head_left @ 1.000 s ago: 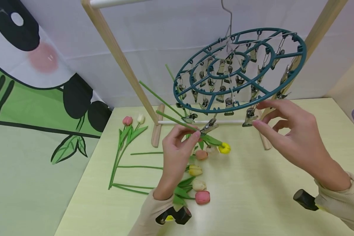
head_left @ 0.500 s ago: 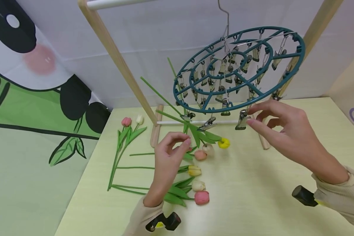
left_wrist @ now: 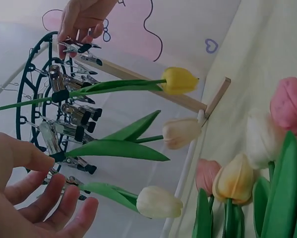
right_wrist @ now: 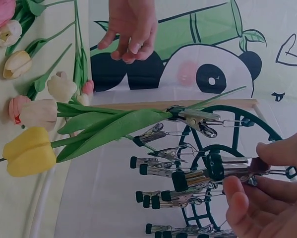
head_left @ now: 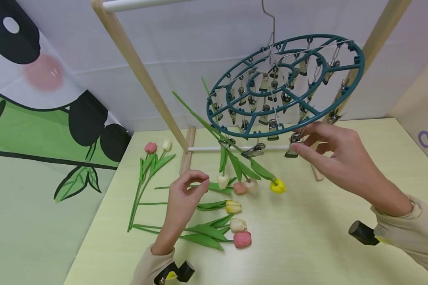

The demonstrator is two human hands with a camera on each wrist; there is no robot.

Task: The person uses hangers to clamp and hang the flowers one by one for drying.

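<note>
My right hand [head_left: 337,152] pinches a metal clip [head_left: 291,152] at the front rim of a round teal clip hanger [head_left: 289,129]; thumb and fingers lie on its handles in the right wrist view [right_wrist: 232,168]. A yellow tulip [head_left: 278,186] hangs head down from the neighbouring clip [head_left: 255,150], its stem slanting up left. Two more hanging tulips, one pale [left_wrist: 180,134] and one white [left_wrist: 158,202], show beside it in the left wrist view. Apart from them, left of the hanger, my left hand [head_left: 185,198] holds nothing, its fingers loosely bent.
Several tulips lie on the pale table, among them a pink one [head_left: 242,239], a cream one [head_left: 238,225] and a yellowish one [head_left: 233,206]. Two more [head_left: 150,148] lie at the left. A wooden frame [head_left: 139,71] with white rods stands around the hanger.
My left hand has let go of the yellow tulip and drawn back left and down. The tulip now hangs from its clip, head lower. My right hand keeps its clip, shifting slightly left.
</note>
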